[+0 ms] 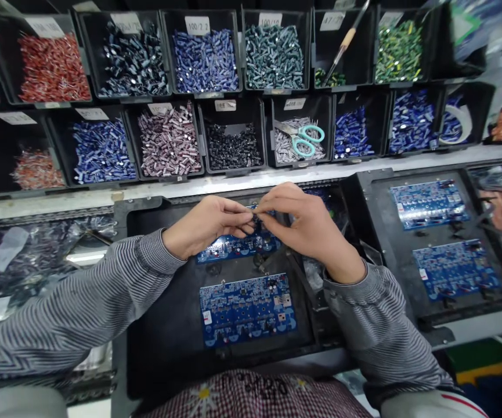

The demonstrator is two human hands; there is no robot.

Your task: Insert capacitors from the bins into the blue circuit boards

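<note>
My left hand [218,223] and my right hand [296,217] meet fingertip to fingertip above the far blue circuit board [216,249]. Thumb and forefinger of each hand are pinched together. Whatever lies between them is too small to name. Both hands cover much of that board. Nearer to me, a second blue circuit board [248,313] lies flat in the same black tray [159,366], with a small white label at its left end.
Two rows of black bins hold loose components, such as red ones [53,67] and blue ones [207,61]. Turquoise-handled scissors [305,142] rest in one bin; a wooden-handled tool [347,39] leans in another. At right, another tray [401,232] carries two boards.
</note>
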